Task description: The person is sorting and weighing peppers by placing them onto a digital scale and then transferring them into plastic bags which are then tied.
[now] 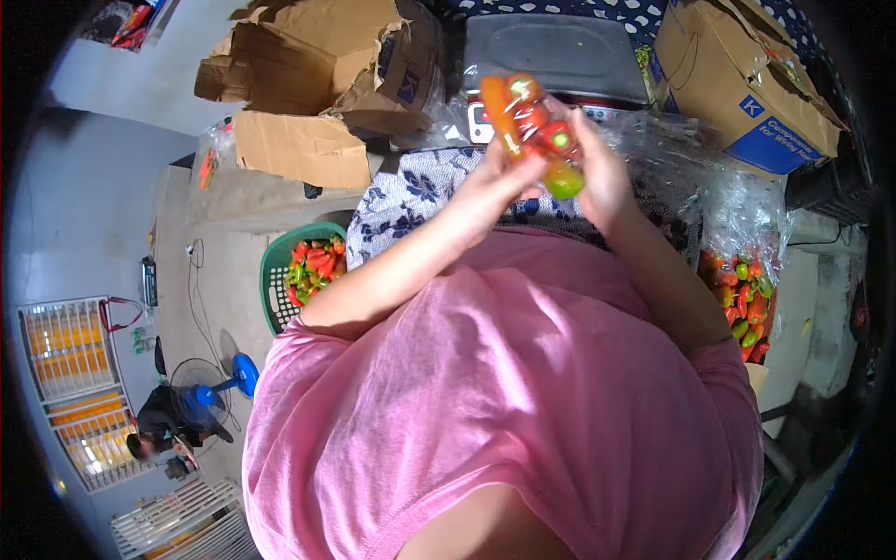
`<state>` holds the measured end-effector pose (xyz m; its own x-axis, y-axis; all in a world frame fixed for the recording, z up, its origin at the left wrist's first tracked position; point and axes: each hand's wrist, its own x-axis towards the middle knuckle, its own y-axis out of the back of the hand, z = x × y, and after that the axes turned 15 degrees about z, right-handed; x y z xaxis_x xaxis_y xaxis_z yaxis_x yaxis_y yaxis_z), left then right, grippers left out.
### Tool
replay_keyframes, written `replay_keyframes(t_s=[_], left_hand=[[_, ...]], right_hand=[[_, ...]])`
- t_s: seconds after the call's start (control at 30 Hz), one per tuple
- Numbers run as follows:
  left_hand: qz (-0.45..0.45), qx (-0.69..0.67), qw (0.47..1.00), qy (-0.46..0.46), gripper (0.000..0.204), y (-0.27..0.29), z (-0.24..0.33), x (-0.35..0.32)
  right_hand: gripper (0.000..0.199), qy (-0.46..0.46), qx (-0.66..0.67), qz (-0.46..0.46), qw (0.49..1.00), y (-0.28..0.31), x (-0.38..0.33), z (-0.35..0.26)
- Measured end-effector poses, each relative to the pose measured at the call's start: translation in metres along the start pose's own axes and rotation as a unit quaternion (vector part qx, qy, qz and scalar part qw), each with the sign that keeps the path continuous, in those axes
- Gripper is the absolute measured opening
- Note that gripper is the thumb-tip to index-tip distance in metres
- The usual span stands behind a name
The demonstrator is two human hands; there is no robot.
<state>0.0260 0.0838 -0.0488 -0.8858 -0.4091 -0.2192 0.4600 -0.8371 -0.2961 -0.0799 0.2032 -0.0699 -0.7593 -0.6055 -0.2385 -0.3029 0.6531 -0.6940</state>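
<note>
Both my hands hold a clear plastic bag of peppers up in front of me, with red, orange and green peppers showing through the film. My left hand grips the lower left side, its fingers closed round the bag. On the other side my right hand is closed against the bag's right edge. Just behind the bag lies a flat grey platform with a small display and buttons along its front, which looks like a weighing scale. Some of my fingers are hidden behind the peppers.
An open cardboard box stands at the far left, another box at the far right. Loose peppers fill a green basket on my left; more peppers lie on my right under clear plastic. Further left are a blue fan and a person.
</note>
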Motion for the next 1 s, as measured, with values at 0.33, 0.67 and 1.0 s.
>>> replay_keyframes(t_s=[0.33,0.67,1.0], left_hand=[[0.147,0.207,0.902,-0.348,0.052,0.012,0.001,0.008],[-0.048,0.535,0.592,-0.601,0.047,0.026,0.018,0.007],[-0.094,0.230,0.956,-0.156,0.020,-0.026,0.016,-0.005]], right_hand=[[0.052,-0.085,0.001,-0.038,0.996,0.002,0.004,-0.010],[0.048,0.038,-0.177,-0.126,0.975,0.012,0.016,-0.041],[0.025,0.218,-0.538,-0.301,0.757,0.010,-0.024,-0.037]])
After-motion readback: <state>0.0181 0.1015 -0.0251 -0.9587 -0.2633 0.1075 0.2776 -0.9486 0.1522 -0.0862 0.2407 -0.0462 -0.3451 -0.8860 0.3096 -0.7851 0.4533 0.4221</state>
